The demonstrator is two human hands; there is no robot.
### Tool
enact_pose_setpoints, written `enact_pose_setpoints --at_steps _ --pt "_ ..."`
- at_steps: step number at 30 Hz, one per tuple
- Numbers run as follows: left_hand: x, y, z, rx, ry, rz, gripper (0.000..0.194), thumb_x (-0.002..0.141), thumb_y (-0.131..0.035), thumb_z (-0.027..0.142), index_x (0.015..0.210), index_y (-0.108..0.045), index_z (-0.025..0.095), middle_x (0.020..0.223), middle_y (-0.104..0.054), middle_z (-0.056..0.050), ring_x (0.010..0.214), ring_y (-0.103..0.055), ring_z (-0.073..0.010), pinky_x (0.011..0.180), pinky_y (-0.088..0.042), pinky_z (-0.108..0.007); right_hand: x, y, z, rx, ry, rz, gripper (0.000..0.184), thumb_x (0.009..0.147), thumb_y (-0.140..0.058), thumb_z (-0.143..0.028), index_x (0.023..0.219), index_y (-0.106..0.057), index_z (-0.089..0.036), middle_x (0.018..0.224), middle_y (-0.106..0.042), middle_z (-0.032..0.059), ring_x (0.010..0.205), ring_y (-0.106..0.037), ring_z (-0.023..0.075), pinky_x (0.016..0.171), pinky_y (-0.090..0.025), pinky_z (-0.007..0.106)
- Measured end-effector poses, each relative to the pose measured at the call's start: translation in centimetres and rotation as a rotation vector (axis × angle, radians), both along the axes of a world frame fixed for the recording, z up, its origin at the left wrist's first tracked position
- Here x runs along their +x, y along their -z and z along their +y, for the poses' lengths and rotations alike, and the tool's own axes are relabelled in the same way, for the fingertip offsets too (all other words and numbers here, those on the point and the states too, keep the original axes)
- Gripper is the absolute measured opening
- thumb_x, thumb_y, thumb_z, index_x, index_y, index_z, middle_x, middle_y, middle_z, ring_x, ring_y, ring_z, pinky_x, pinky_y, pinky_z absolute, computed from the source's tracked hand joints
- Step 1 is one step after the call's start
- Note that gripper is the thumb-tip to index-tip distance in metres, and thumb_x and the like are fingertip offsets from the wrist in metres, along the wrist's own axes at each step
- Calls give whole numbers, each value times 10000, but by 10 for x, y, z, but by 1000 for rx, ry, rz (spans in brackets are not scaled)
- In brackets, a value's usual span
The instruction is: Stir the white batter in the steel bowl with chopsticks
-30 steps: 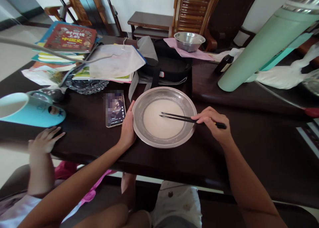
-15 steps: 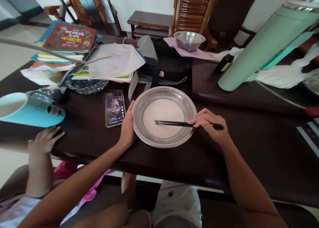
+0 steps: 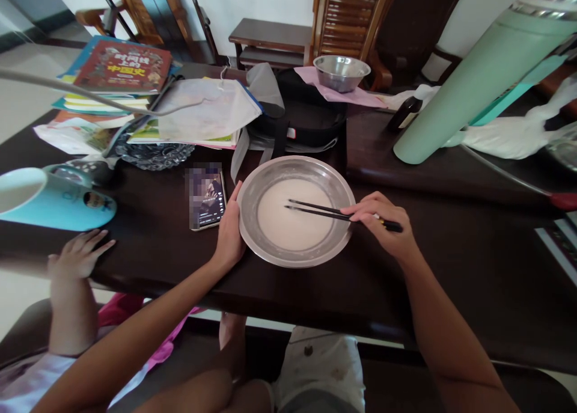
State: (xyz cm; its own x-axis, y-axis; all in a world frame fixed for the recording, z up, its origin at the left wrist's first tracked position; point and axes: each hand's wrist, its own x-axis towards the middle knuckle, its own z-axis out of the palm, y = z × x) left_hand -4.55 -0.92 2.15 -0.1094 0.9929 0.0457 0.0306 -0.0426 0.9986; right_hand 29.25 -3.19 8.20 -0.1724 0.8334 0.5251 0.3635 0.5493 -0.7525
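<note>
A wide metal basin (image 3: 297,260) stands on the dark table and holds a milky, off-white liquid (image 3: 293,229). My left hand (image 3: 231,229) grips the basin's left rim, the thumb at the edge and the other fingers partly hidden by the wall. In my right hand (image 3: 383,223), over the right rim, is a pair of black chopsticks (image 3: 320,211). Their tips are slightly apart and point left over the middle of the liquid; whether they dip in, I cannot tell. A lit phone (image 3: 208,196) lies just left of my left hand.
At the left, another person's hand (image 3: 81,253) rests on the table edge near a light-blue jug (image 3: 63,202). Behind are stacked books (image 3: 121,67), a glass dish (image 3: 155,154), a black bag (image 3: 311,121) and a small metal bowl (image 3: 341,75). A tall green flask (image 3: 460,94) stands at right.
The chopsticks' tips have moved up and slightly right over the liquid, and they have spread from close together to apart. My left hand stays on the basin's rim.
</note>
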Motion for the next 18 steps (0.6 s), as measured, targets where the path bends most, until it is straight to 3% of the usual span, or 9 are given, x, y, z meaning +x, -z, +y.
enact_pose_setpoints --at_steps 4,8,13,15,18 --pt "0 -1 0 2 9 7 753 1097 -473 748 1726 -539 341 1823 -512 -51 1703 -455 -320 1422 -327 -512 1 -1 0 18 -1 62 443 1123 -641 -477 766 -842 -309 844 -907 32 735 -721 252 692 -586 450" --pt "0 -1 0 10 -9 15 728 1109 -473 719 1719 -551 330 1833 -495 -55 1717 -430 -313 1434 -294 -508 -2 0 1 8 -97 -14 301 1090 -707 -462 887 -875 -316 968 -934 21 806 -747 249 751 -616 442" --pt "1 -1 0 0 -2 -26 739 1095 -484 726 1718 -550 332 1811 -528 -63 1694 -470 -318 1419 -333 -517 1 0 0 13 39 28 388 1103 -669 -451 791 -850 -308 894 -918 37 769 -739 258 721 -605 459" --pt "2 -1 0 0 16 -31 759 1095 -469 733 1731 -528 323 1805 -535 -72 1684 -486 -317 1411 -351 -511 1 0 -1 5 4 60 430 1119 -640 -451 765 -839 -308 853 -907 33 746 -732 258 709 -596 462" --pt "2 -1 0 -1 12 -34 768 1093 -470 740 1732 -526 318 1820 -513 -75 1697 -465 -312 1417 -337 -498 -2 2 0 -6 -101 23 332 1099 -689 -448 847 -864 -321 921 -925 20 785 -739 254 755 -611 463"
